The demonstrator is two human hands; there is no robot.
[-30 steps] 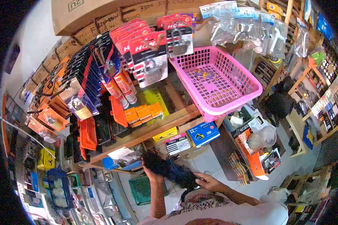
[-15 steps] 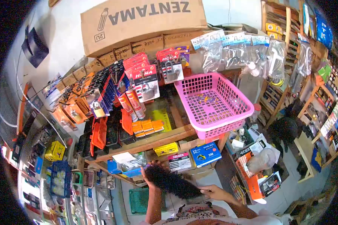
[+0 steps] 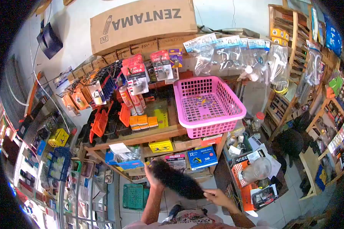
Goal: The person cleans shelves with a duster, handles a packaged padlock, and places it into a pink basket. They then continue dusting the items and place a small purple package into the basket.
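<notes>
A black, fluffy duster (image 3: 177, 179) slants across the space in front of my body, its fluffy part slightly blurred. My right hand (image 3: 217, 197) is closed around its narrow end at the lower right. At the upper left end, my left hand (image 3: 153, 178) grips the fluffy part, with most of its fingers hidden behind it. Just beyond the duster, a blue 3M box (image 3: 202, 157) and a pink-and-black box (image 3: 176, 162) sit on the shelf under the wooden counter. A blue open box (image 3: 130, 164) with plastic packets stands close to my left hand.
A pink basket (image 3: 211, 123) with small packets inside rests on the counter (image 3: 141, 134). Padlock packs (image 3: 137, 82) and bagged taps (image 3: 229, 55) hang behind. A green basket (image 3: 133, 196) is on the floor. A glass case (image 3: 78, 191) stands left, a cluttered box (image 3: 248, 191) right.
The view has shifted, so the counter and pink basket appear further left. Both hands still hold the duster, which has tilted a little more steeply and looks more blurred.
</notes>
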